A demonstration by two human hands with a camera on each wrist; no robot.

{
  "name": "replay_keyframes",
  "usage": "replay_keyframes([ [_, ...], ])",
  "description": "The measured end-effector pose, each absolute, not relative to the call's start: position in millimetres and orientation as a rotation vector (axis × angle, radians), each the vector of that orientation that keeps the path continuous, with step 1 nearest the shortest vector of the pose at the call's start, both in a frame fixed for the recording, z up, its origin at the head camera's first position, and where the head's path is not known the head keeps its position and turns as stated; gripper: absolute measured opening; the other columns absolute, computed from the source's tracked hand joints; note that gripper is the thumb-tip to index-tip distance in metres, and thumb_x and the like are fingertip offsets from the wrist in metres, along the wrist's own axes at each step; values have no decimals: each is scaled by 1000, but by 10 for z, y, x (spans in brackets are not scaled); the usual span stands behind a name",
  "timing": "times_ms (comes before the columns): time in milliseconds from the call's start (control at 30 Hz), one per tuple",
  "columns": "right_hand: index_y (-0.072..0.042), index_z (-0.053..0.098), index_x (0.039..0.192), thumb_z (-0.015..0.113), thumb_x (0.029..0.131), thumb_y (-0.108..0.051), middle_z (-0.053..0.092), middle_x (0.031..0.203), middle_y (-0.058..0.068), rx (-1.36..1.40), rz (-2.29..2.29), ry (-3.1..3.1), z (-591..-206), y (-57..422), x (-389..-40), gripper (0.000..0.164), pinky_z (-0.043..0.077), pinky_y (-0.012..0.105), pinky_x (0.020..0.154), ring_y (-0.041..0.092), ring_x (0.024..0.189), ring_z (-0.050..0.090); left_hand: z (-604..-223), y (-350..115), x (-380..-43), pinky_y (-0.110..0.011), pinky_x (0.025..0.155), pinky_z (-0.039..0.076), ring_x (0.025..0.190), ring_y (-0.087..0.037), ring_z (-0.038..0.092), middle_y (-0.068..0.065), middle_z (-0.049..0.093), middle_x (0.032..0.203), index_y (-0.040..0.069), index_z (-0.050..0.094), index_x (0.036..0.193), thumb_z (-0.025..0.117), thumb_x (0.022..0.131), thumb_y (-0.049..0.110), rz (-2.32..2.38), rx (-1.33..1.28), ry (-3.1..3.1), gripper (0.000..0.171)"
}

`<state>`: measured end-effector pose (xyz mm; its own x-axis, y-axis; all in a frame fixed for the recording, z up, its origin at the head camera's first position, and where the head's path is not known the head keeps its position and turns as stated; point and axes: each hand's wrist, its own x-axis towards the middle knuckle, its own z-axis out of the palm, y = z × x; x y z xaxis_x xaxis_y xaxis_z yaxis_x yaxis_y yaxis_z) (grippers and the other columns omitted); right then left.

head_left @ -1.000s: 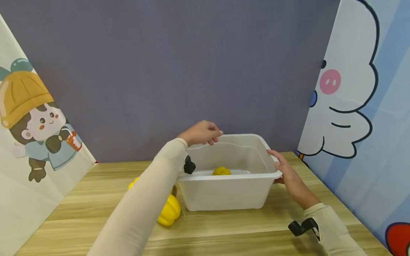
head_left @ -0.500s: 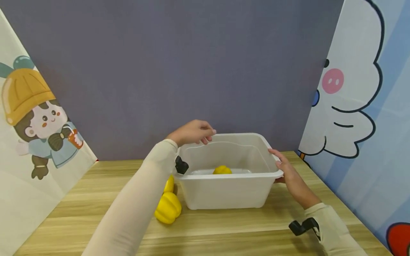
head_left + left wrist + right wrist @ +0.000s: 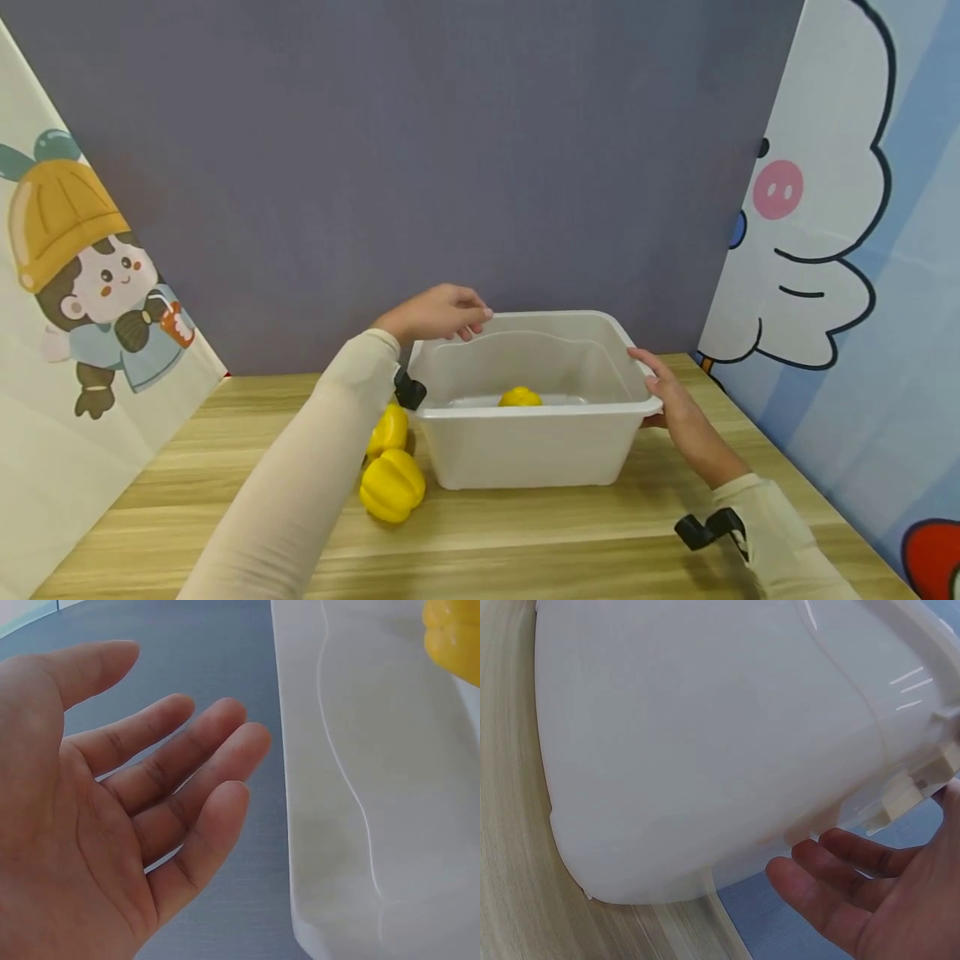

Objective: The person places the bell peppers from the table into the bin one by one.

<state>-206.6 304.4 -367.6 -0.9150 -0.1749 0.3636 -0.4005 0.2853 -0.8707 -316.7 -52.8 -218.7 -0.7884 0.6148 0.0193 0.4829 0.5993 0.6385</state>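
Note:
A white plastic bin (image 3: 525, 450) stands on the table with a yellow bell pepper (image 3: 521, 397) inside on its floor. My right hand (image 3: 678, 417) grips the bin's right end at the rim; in the right wrist view its curled fingers (image 3: 810, 889) lie under the rim against the outer wall. My left hand (image 3: 442, 313) hovers by the bin's back left corner, holding nothing. The left wrist view shows its relaxed, spread fingers (image 3: 217, 761) beside the rim, apart from it. Left of the bin lie two more yellow bell peppers, a near one (image 3: 392, 486) and a farther one (image 3: 388, 429) partly behind my left sleeve.
The wood-grain table (image 3: 480, 550) meets a grey back panel (image 3: 450, 167). Cartoon-printed side panels stand at left (image 3: 112, 292) and right (image 3: 810, 275). Each wrist carries a black mount, one at the left sleeve (image 3: 408, 390) and one at the right (image 3: 708, 530).
My left hand has drifted left, away from above the bin's back rim, uncovering more of the peppers beside the bin. The right hand keeps its grip, and the bin stays put.

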Motion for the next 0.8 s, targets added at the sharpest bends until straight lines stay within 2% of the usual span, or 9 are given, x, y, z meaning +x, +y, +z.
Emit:
replay_keyframes([
  [200,-12,20,158,27,110,-33,36,144,23,523,1702,-2345,-3655,3030,-2077,53,53,46,77,23,107,57,-2147,-577,-3098,-39,87,52,95,-19,65,-6,69,109,12,66,123,58,101,40,848,930,2715,36],
  [400,-12,20,158,27,110,-32,37,143,22,527,1714,-2348,-3674,3023,-2076,53,53,47,77,23,108,57,-2156,-692,-3013,-40,88,52,97,-19,65,0,68,111,16,65,125,57,101,42,798,940,2736,37],
  [567,-14,20,159,26,110,-34,35,146,22,525,1687,-2362,-3678,3035,-2086,53,52,48,79,25,110,55,-2210,-827,-2954,-42,87,52,98,-19,66,-1,69,112,17,64,126,56,101,43,835,932,2737,37],
  [800,-13,20,159,26,110,-34,36,144,22,525,1696,-2348,-3671,3027,-2106,53,53,50,78,19,107,58,-2305,-1030,-2875,-41,84,52,100,-25,66,-1,69,107,19,65,125,58,101,42,913,923,2742,34],
])
